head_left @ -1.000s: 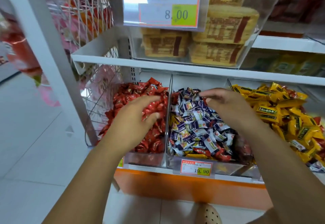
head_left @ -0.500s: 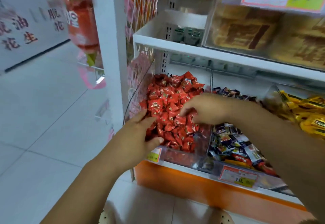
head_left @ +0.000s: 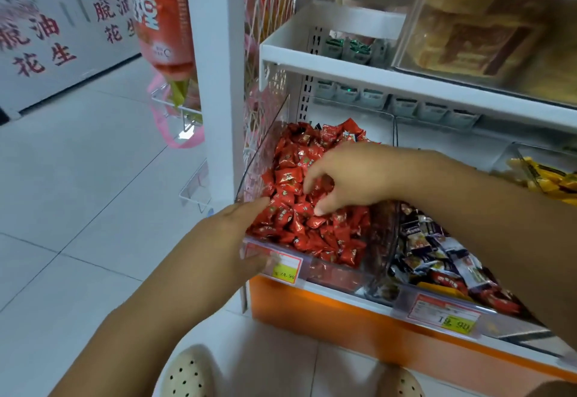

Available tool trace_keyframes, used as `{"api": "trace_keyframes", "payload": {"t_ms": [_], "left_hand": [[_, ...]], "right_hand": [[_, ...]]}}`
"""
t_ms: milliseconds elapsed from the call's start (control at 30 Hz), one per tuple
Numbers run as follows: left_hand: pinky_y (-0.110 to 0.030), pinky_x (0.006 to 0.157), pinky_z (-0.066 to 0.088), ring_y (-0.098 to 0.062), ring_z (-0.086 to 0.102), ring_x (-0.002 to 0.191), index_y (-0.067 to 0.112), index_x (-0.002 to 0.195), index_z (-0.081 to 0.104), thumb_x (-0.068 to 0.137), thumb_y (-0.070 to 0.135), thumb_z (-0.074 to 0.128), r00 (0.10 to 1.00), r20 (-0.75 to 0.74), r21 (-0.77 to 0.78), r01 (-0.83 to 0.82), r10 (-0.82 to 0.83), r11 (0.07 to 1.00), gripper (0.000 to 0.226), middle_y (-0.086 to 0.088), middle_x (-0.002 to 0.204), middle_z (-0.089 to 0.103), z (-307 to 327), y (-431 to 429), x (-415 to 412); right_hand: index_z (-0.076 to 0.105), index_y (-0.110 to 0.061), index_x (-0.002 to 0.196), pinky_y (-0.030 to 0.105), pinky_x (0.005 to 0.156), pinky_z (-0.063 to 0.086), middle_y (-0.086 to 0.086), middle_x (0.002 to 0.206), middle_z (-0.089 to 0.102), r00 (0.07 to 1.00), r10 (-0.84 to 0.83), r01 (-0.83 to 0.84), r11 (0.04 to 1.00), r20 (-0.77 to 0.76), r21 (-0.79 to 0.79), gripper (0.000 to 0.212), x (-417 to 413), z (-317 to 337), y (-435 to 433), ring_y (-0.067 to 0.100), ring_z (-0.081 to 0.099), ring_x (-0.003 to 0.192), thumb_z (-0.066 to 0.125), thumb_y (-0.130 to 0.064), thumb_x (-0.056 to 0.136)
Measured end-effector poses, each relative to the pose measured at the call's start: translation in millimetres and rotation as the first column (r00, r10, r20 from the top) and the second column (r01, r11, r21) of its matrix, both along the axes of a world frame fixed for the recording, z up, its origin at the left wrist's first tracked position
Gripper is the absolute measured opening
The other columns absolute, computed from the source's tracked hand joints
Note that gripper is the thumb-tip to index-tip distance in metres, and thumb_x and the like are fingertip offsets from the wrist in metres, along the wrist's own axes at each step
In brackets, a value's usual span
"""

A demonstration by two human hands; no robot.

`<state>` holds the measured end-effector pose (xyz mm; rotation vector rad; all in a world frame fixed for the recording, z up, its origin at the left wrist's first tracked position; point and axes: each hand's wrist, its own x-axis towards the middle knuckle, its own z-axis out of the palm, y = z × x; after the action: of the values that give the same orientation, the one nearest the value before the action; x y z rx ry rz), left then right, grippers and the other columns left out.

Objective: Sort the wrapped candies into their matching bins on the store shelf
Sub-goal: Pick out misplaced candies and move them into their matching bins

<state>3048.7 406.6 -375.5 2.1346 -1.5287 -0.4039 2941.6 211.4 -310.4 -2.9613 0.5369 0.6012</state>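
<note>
Where the fingertips [head_left: 319, 210] of the right hand [head_left: 352, 178] are curled down into the red candies [head_left: 293, 162], no pinched wrapper can be made out. The left hand [head_left: 224, 234] is laid, fingers straight, on the red bin [head_left: 331, 272]. Sorting is judged unfinished: stray red wrappers [head_left: 449, 282] are seen among purple candies [head_left: 418, 234] in bin 2 [head_left: 402, 295]; yellow candies [head_left: 543, 175] lie beyond.

Two hands [head_left: 232, 240], three candy bins [head_left: 327, 273], two shoes [head_left: 187, 374]
</note>
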Motion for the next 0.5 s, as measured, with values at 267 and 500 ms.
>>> {"api": "trace_keyframes", "payload": {"t_ms": [267,500], "left_hand": [[-0.006,0.090,0.037,0.015,0.048,0.111,0.062,0.125,0.038,0.078,0.044,0.071,0.995,-0.102,-0.045,-0.017,0.012,0.999,0.061,0.043,0.118,0.050,-3,17,9],[0.005,0.083,0.032,0.034,0.040,0.096,0.065,0.122,0.027,0.080,0.037,0.072,0.995,-0.102,-0.067,-0.018,0.011,0.998,0.068,0.048,0.108,0.043,-9,16,15]], "right_hand": [[0.046,-0.048,0.132,0.058,0.113,-0.004,-0.006,0.148,0.030,0.946,0.323,-0.323,0.937,-0.022,-0.130,0.042,10,-62,2,0.020,0.009,0.143,0.051,-0.054,0.091],[0.048,-0.056,0.127,0.062,0.114,-0.001,-0.016,0.158,0.014,0.963,0.032,-0.062,0.992,-0.268,-0.107,0.040,-25,-15,-26,0.022,-0.002,0.148,0.052,-0.060,0.087]]}}
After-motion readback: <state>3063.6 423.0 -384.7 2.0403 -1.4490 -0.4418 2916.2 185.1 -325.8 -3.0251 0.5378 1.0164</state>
